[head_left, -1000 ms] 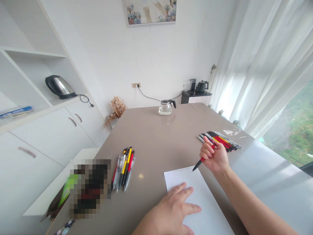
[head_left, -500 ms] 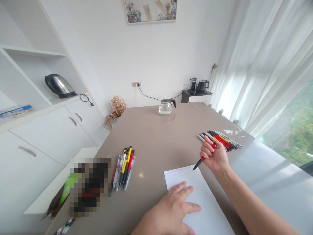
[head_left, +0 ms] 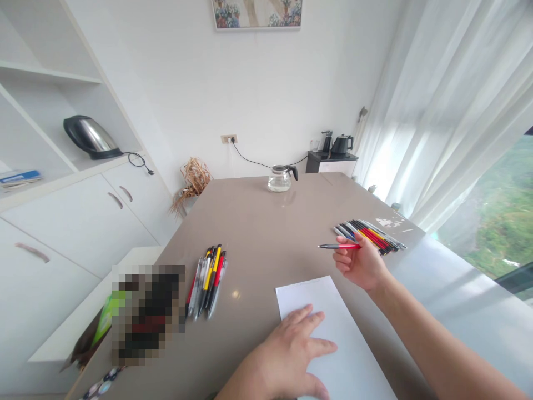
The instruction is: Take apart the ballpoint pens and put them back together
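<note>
A white sheet of paper [head_left: 345, 339] lies on the brown table [head_left: 250, 222]. My left hand [head_left: 297, 350] rests on the sheet with its fingers spread. Above and to the right of the sheet, my right hand [head_left: 360, 261] grips a red and black pen [head_left: 339, 246], its dark tip pointing left. Just behind that hand lies a row of pens [head_left: 375, 236] in black, red, yellow and clear. A second group of pens [head_left: 207, 280] sits left of the paper.
Toward the far edge stands a glass pot [head_left: 279, 179]. At the left edge are a blurred dark object [head_left: 150, 316] and a beaded strap [head_left: 103, 384]. White scraps [head_left: 389, 223] lie near the right edge, beside a curtained window.
The pen in my right hand has swung from pointing down at the paper to nearly level, and the hand has moved slightly up and left. The view has shifted a little.
</note>
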`<state>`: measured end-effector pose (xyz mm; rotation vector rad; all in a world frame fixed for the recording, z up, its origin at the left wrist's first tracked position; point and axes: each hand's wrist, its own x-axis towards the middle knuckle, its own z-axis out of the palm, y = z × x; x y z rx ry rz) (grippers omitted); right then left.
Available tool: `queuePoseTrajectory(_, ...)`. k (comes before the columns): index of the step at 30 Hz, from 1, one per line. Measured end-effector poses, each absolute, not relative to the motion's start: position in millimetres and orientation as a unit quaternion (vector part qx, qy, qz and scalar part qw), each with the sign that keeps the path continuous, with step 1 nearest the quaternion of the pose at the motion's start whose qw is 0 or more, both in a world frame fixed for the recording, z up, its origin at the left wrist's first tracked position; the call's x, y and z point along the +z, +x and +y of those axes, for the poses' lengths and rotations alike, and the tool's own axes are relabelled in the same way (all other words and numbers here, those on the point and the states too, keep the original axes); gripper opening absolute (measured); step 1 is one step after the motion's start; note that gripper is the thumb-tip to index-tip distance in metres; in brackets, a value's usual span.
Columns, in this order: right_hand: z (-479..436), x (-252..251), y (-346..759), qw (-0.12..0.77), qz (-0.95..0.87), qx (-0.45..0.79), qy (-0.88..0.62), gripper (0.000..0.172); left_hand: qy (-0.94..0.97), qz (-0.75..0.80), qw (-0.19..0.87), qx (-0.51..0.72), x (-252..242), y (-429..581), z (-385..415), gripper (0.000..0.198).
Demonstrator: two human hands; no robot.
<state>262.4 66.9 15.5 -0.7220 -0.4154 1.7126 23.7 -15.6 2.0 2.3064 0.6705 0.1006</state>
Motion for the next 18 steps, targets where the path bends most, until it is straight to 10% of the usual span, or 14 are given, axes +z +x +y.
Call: queuePoseTrajectory(18, 33.7, -17.3, 242.2, 0.427, -0.539, 0.475, -0.549, 0.024, 0.910, 0.251, 0.329, 0.024, 0.7, 25.2, -13.9, 0.063)
